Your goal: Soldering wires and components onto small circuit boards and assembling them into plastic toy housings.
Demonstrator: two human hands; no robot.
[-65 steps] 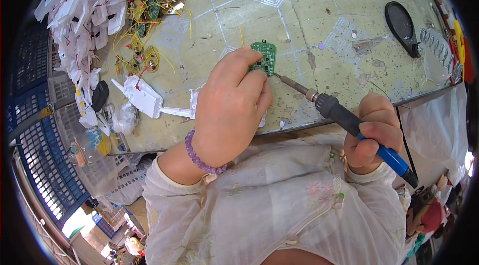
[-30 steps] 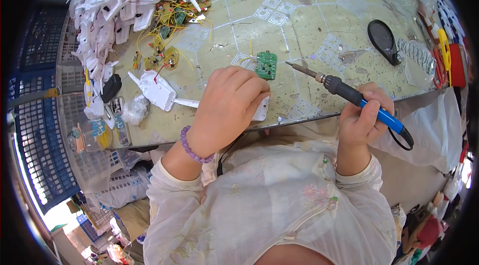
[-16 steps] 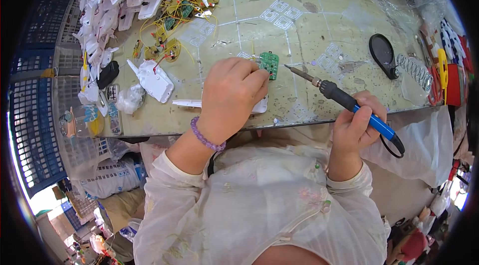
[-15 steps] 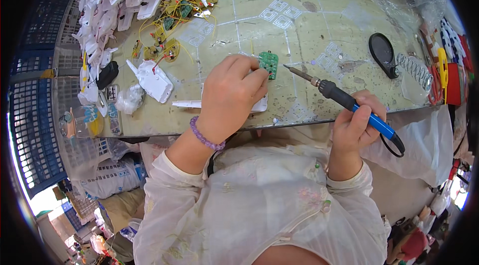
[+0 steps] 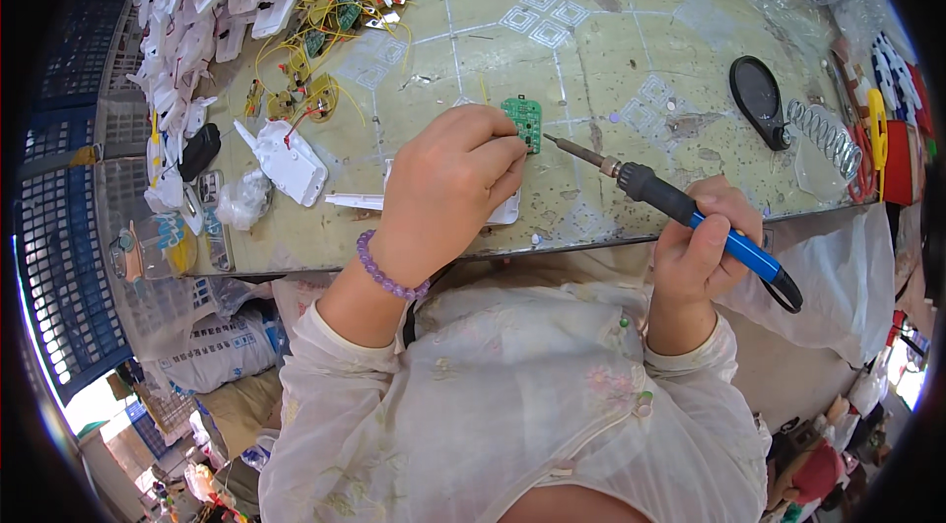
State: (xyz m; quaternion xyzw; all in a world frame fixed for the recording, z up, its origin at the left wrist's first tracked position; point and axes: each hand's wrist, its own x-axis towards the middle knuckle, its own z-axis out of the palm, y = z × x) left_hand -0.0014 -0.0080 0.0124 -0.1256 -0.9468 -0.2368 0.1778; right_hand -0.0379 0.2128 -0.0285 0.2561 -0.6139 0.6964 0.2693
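My left hand (image 5: 455, 180) is closed at the lower left of a green circuit board (image 5: 522, 121), its thumb and fingers pinched against the board's edge. The fingertips are partly hidden behind the hand. Under that hand lies a white plastic casing (image 5: 506, 212), mostly covered, with a narrow white end (image 5: 355, 201) sticking out to the left. In my right hand (image 5: 708, 239) is a soldering iron (image 5: 658, 190) with a blue and black handle, gripped like a pen. It slants up and left, and its tip is right beside the board's right edge.
White casings (image 5: 212, 6) are heaped at the far left, beside yellow-wired small parts (image 5: 315, 50). Another white casing (image 5: 288, 163) lies left of my hand. To the right are a black oval holder (image 5: 757, 104), a coiled metal spring (image 5: 824, 141) and yellow-handled scissors (image 5: 876, 139).
The soldering iron's tip has come left, closer to the circuit board's edge. My left hand keeps its pinch on the board. The whole view has shifted slightly.
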